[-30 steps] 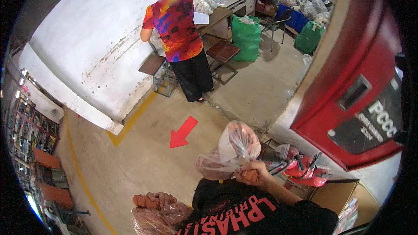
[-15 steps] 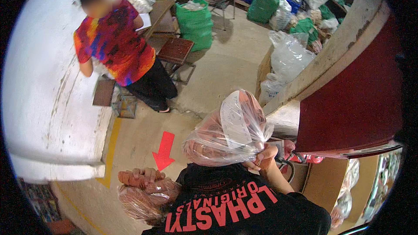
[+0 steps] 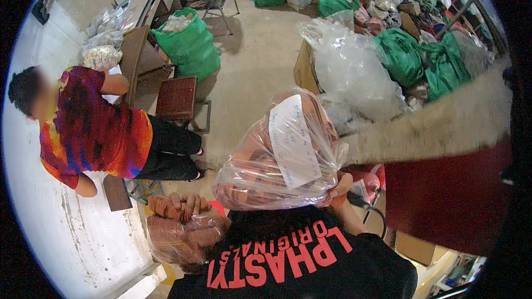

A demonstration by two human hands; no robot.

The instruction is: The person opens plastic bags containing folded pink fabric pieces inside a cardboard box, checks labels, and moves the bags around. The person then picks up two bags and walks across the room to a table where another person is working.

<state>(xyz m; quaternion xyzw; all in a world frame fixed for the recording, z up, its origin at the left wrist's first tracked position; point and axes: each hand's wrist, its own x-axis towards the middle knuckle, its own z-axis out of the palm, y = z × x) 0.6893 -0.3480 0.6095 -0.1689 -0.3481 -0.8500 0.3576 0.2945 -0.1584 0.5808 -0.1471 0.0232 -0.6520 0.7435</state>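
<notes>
My right hand (image 3: 339,188) is closed around the gathered neck of a large clear plastic bag (image 3: 244,180). Brownish-orange contents show through it, and a white paper label (image 3: 292,141) with handwriting lies against its inner or outer face; which, I cannot tell. At lower left, the fingers of my left hand (image 3: 189,205) wrap over an orange-brown ribbed bundle (image 3: 163,207). A second clear bag (image 3: 180,241) with similar brownish contents hangs just below that hand. Whether the same hand also grips this bag is hidden. My black shirt front lies between both hands.
At left a person (image 3: 100,127) in a multicoloured shirt stands by a desk (image 3: 136,58). A brown stool (image 3: 176,99) and a green sack (image 3: 188,44) stand ahead. Clear bags (image 3: 354,66) and green sacks (image 3: 399,55) pile up at right, beyond a dark red panel (image 3: 443,199).
My view has shifted ahead and to the right; the person and stool now appear farther left. The red floor arrow is mostly covered. Both hands keep their holds.
</notes>
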